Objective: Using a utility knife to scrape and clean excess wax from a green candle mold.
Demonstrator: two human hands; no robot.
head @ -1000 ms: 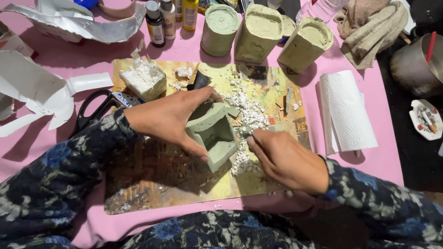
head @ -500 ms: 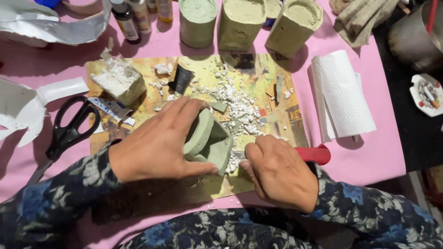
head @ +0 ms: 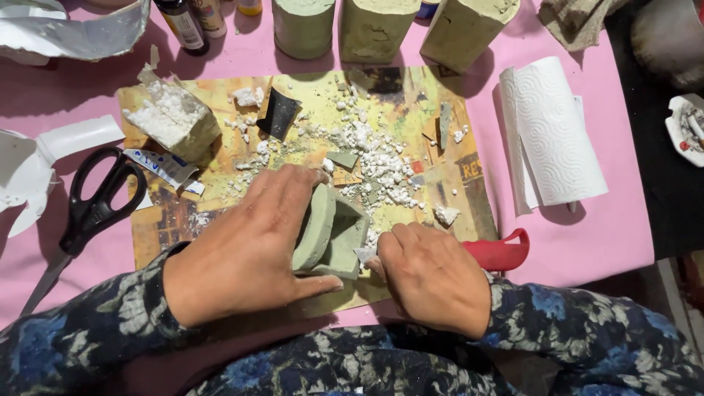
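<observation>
A pink surface (head: pixel 587 235) carries a yellow printed mat (head: pixel 220 213) strewn with white crumbs (head: pixel 374 161). On the mat's near edge sits a hollow green block (head: pixel 341 235), tilted open toward the right. The left hand (head: pixel 253 249) wraps over it, fingers (head: pixel 293 194) curled around the top and thumb along its base, gripping firmly. The right hand (head: pixel 433 275) is closed around a red-handled tool (head: pixel 502 253), its tip touching the block's opening. A paper towel roll (head: pixel 554 136) lies to the right, black scissors (head: pixel 95 202) to the left.
</observation>
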